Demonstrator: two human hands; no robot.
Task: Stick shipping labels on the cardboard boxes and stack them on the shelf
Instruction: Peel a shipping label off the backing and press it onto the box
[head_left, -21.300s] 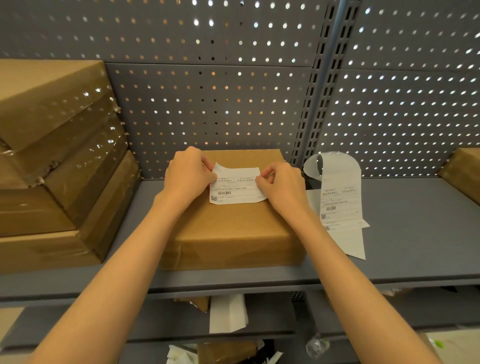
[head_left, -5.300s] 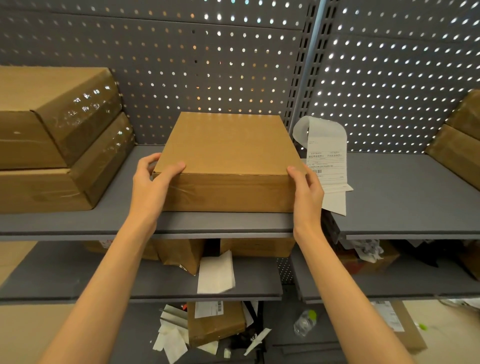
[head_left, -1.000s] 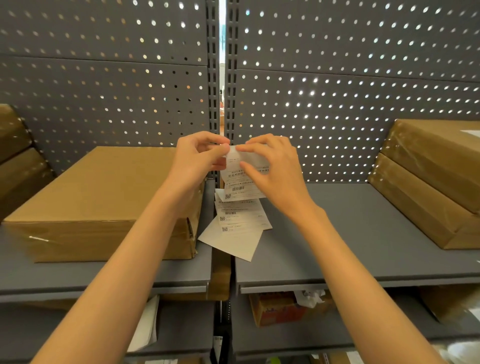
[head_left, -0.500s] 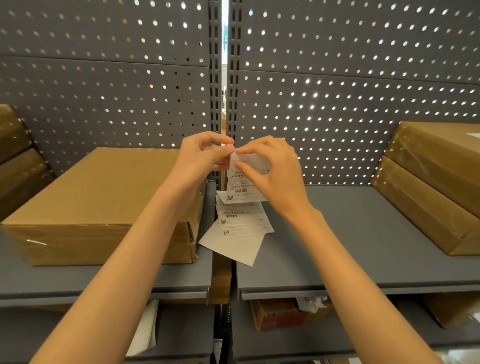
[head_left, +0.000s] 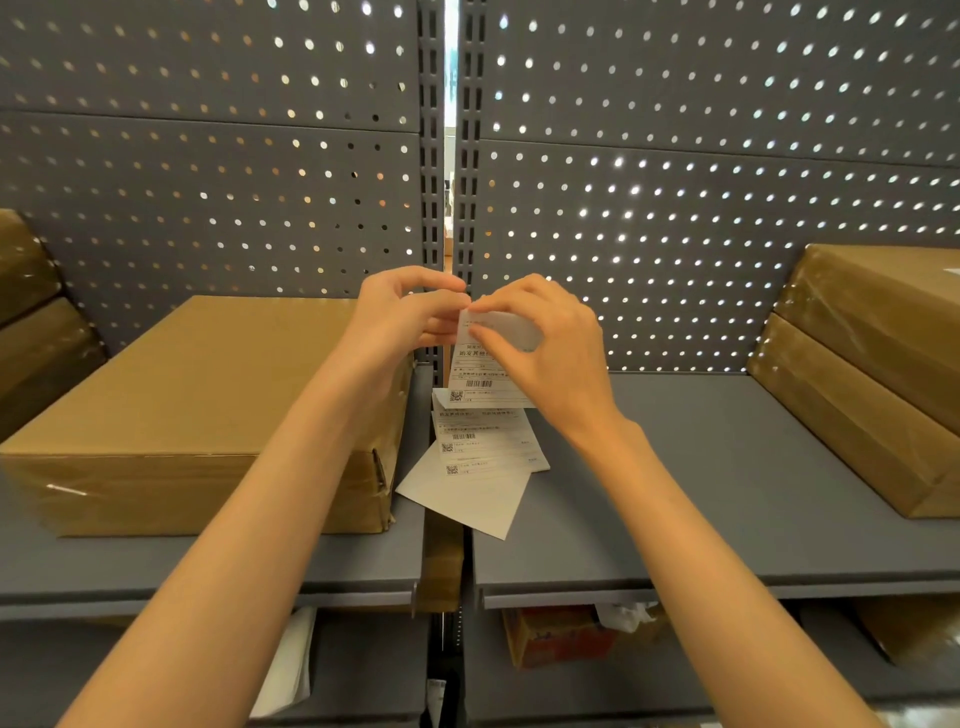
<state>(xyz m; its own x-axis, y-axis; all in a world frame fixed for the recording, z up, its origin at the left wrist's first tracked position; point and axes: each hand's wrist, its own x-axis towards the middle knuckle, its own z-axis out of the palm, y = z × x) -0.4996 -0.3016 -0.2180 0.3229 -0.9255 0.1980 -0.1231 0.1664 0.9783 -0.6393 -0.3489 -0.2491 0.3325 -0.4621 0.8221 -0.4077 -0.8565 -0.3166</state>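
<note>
Between the two shelf bays, at the gap by the upright, a strip of shipping labels (head_left: 480, 415) is held up by both hands. The top corner is pinched between thumb and curled fingers of the left hand (head_left: 402, 317), and the upper edge is pinched by the curled fingertips of the right hand (head_left: 540, 345); the tail of the strip is draped onto the grey shelf (head_left: 727, 467), where it lies over a loose sheet of backing paper (head_left: 467, 499).

The step in hand is judged to be the peeling of the top label from its liner. It is best done slowly from one corner, with the liner bent sharply away so the sticker is lifted flat and not curled or stuck to itself. Whether the layers are already parted cannot be told, since the corner is hidden by the fingers.

The unlabelled cardboard box (head_left: 208, 410) is set on the left shelf, just beside the strip, with its bare top ready. Two wrapped boxes (head_left: 872, 374) are stacked at the right.

Compared with a second ago, the hands are placed slightly higher and closer together on the strip, and the box is unmoved.
</note>
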